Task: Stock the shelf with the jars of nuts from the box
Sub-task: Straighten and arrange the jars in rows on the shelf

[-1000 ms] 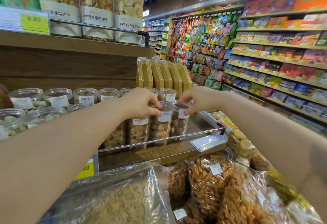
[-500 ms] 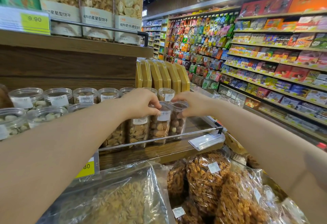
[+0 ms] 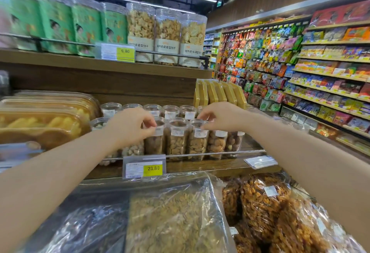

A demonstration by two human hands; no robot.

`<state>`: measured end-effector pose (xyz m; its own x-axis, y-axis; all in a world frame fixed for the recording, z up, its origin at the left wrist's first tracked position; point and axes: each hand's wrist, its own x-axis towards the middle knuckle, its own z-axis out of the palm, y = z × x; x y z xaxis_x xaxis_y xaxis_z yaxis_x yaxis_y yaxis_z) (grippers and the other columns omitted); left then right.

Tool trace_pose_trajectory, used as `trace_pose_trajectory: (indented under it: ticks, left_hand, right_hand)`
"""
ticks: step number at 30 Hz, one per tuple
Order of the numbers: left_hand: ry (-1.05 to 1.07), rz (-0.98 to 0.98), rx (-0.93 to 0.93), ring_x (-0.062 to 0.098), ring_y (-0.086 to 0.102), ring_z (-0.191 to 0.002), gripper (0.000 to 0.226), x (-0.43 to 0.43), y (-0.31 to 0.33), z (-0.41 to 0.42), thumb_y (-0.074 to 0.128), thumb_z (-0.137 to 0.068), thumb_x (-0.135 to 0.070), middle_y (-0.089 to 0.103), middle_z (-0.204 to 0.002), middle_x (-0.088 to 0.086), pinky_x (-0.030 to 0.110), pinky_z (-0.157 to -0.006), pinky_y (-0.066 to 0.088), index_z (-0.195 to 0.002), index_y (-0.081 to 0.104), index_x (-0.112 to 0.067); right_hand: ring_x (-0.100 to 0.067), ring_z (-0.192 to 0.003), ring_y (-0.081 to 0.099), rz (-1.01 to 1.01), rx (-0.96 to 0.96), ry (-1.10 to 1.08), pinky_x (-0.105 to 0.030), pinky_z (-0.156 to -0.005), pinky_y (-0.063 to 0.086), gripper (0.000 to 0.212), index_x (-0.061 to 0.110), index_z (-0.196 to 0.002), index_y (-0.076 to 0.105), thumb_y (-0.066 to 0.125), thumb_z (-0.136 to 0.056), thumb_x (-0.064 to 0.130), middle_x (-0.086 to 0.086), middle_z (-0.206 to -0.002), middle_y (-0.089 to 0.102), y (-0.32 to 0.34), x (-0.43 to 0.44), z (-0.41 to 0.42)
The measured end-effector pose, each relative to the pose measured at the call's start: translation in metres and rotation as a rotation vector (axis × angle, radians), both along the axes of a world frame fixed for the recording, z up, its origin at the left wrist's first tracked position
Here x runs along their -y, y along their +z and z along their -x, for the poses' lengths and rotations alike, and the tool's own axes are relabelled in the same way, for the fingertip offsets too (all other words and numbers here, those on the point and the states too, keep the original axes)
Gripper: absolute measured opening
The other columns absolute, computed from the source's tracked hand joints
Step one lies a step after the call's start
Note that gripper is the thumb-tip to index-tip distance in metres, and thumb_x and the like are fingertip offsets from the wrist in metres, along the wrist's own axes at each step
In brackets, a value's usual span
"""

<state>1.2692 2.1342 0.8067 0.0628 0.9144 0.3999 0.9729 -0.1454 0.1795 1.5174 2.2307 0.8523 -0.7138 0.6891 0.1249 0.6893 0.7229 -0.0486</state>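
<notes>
Clear plastic jars of nuts stand in two rows on the wooden middle shelf (image 3: pixel 200 165), behind a metal rail. My left hand (image 3: pixel 130 126) grips the top of a front-row jar (image 3: pixel 155 144), its fingers curled at the lid. A similar jar (image 3: pixel 177 138) stands untouched between my hands. My right hand (image 3: pixel 218 116) pinches the lid rim of the following jar (image 3: pixel 197 142). Two more jars (image 3: pixel 217 142) stand to the right of that one. The back row shows only its lids (image 3: pixel 170 110). No box is in view.
A price tag reading 23.80 (image 3: pixel 144 169) hangs on the shelf edge. Bagged snacks (image 3: pixel 176 212) lie below. Plastic trays (image 3: pixel 40 120) sit at the left and yellow packs (image 3: pixel 218 92) at the back right. Tall biscuit jars (image 3: pixel 168 36) fill the upper shelf. Packed shelves (image 3: pixel 320 72) line the aisle at the right.
The view has swung left and upward. My right hand has left the end jar and now pinches a jar further left. My left hand stays on the front row.
</notes>
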Motion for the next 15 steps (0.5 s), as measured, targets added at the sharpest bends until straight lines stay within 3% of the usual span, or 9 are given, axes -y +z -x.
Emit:
trace_pose_trajectory:
  ticks: [3,6,8,12,15]
  left_hand:
    - [0.167,-0.037,-0.076,0.010,0.055,-0.090,0.017,0.035,-0.002,0.030,0.059,-0.088,-0.033,0.061,-0.096,-0.010,0.026,-0.073,0.046,-0.100,0.069,-0.026]
    - [0.232,-0.005,-0.121,0.013,0.056,-0.098,0.021,0.060,-0.014,0.046,0.054,-0.088,-0.031,0.063,-0.106,-0.005,0.030,-0.081,0.051,-0.104,0.067,-0.027]
    - [0.237,0.047,-0.167,0.016,0.054,-0.107,0.030,0.072,-0.031,0.047,0.052,-0.089,-0.034,0.059,-0.116,-0.002,0.035,-0.087,0.051,-0.115,0.062,-0.023]
    - [0.276,0.078,-0.271,0.022,0.032,-0.136,0.055,0.080,-0.063,0.049,0.045,-0.094,-0.039,0.032,-0.150,0.005,0.037,-0.106,0.039,-0.144,0.038,-0.016]
    - [0.272,0.080,-0.193,0.021,0.036,-0.132,0.050,0.080,-0.074,0.054,0.041,-0.096,-0.041,0.038,-0.145,0.003,0.037,-0.101,0.043,-0.140,0.044,-0.015]
  right_hand:
    - [-0.006,-0.092,0.053,-0.074,0.037,0.067,-0.025,-0.082,0.047,0.032,0.024,-0.118,0.062,0.056,-0.091,0.040,0.007,-0.111,0.063,-0.006,0.025,0.039]
    - [-0.009,-0.095,0.054,-0.060,0.030,0.130,-0.029,-0.085,0.048,0.034,0.023,-0.120,0.061,0.052,-0.093,0.041,0.005,-0.112,0.062,-0.024,0.051,0.077]
    - [-0.017,-0.106,0.056,-0.046,0.024,0.170,-0.035,-0.089,0.048,0.038,0.020,-0.125,0.058,0.049,-0.094,0.042,0.000,-0.118,0.060,-0.045,0.070,0.100]
    - [-0.025,-0.134,0.036,-0.175,0.085,0.165,-0.040,-0.105,0.036,0.052,0.014,-0.142,0.038,0.041,-0.097,0.039,-0.008,-0.148,0.037,-0.083,0.097,0.130]
    - [-0.030,-0.121,0.048,-0.095,0.086,0.126,-0.040,-0.091,0.042,0.045,0.009,-0.130,0.048,0.034,-0.099,0.038,-0.012,-0.133,0.050,-0.095,0.106,0.141]
